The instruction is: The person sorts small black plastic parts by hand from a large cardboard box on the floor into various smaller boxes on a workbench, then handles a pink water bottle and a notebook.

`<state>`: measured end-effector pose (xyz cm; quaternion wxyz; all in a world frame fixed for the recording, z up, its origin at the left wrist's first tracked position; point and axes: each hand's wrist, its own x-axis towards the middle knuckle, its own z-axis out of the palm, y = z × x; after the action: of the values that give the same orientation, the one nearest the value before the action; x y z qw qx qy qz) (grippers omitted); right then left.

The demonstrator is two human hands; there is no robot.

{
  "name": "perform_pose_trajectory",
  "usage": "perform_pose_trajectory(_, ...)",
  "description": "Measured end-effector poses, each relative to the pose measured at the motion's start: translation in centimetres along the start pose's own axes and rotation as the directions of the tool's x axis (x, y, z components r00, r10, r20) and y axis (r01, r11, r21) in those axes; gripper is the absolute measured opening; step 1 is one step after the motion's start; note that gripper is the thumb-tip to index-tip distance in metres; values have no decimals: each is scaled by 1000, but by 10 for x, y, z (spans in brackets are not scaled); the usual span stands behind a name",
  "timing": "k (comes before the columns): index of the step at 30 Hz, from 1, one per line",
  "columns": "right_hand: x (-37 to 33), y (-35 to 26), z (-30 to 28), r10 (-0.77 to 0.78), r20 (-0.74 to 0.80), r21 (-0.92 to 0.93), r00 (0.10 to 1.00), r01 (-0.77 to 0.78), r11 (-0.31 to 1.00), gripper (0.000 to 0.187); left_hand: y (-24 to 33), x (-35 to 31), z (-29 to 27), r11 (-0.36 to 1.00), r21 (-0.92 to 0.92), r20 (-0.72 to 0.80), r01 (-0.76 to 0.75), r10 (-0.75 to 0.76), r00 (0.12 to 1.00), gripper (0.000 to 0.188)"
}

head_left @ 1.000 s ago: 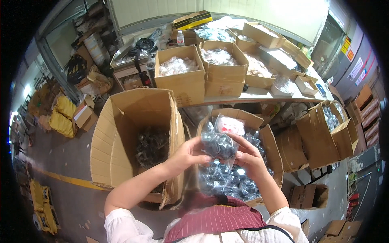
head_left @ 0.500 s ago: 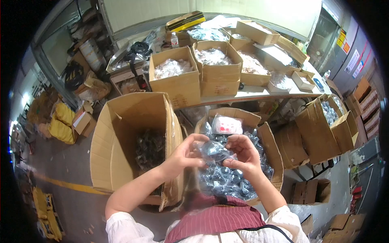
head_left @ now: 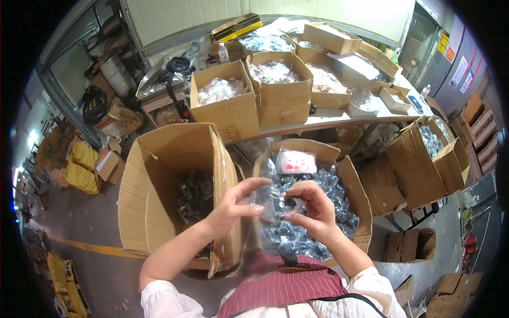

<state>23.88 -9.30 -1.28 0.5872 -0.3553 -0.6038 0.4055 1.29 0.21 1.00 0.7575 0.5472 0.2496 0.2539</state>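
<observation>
Between my hands is a clear plastic bag (head_left: 270, 205) with a dark part in it; small shiny bits show near its right side. My left hand (head_left: 229, 211) grips the bag's left side between thumb and fingers. The curled fingers and thumb of my right hand (head_left: 316, 209) close on its right side; exactly what the fingertips pinch is hard to make out. Below them stands an open cardboard box (head_left: 362, 204) full of similar clear bags with dark parts (head_left: 297, 238). On these bags, toward the far side, lies a white packet with red marks (head_left: 296, 161).
A tall open carton (head_left: 139, 191) at my left holds dark bagged parts (head_left: 195, 199). Ahead, a table (head_left: 339, 120) carries several open boxes of small bagged pieces, a bottle (head_left: 223, 53) and a phone (head_left: 415, 104). More cartons (head_left: 421, 164) stand at the right.
The bag has shifted slightly left and turned more upright. My right hand has moved left and its fingers have curled in closer. The view has shifted slightly.
</observation>
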Motion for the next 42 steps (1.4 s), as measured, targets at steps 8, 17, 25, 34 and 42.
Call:
perform_pose_trajectory(8,6,6,-1,181,-129,254,975,-144,957,36,0,-1,-1,999,13,160,44,-45,986,76)
perform_pose_trajectory(17,6,5,-6,301,-96,349,949,-252,903,25,-2,-2,1,990,-31,46,138,-136,990,57)
perform_pose_trajectory(25,8,5,-2,210,-101,264,972,-177,948,20,-5,-3,-5,977,-76,101,198,-190,977,48)
perform_pose_trajectory(34,-7,97,-68,86,-54,-632,995,-101,768,25,-3,-10,-21,780,-617,-111,-101,40,993,52)
perform_pose_trajectory(42,-207,243,-160,857,-368,-804,362,-587,-98,109,13,-3,-60,432,-860,-141,-273,312,939,53)
